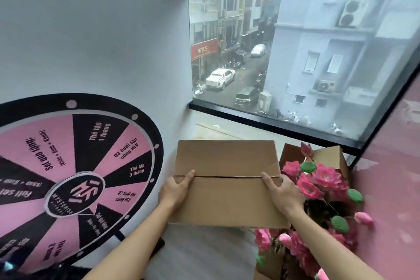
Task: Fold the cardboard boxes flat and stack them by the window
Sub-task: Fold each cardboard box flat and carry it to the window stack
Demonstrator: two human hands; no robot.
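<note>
Between my 2 hands, out in front of me and below the window (295, 52), sits a brown cardboard box (227, 179) with its 2 top flaps closed, a thin seam running across the middle where they meet. I hold it at that seam from both sides. My left hand (175, 191) grips the left end, thumb laid on top along the seam and the other fingers curled under the edge out of sight. My right hand (280, 192) grips the right end the same way, thumb reaching across the top toward the seam, the remaining fingers wrapped down the side.

Just right of the box, and partly behind it, stands an open cardboard carton (327, 157) with its flaps up, filled with pink artificial flowers (318, 182) and green seed pods; more of these blooms spill down past my right forearm. On the left, a round pink-and-black prize wheel (68, 179) leans against the pale wall (91, 29). Beyond the box, a flat piece of cardboard (216, 130) lies on the floor under the black window sill. Through the glass I see a street with parked cars and buildings. A pink wall (397, 166) stands on my right.
</note>
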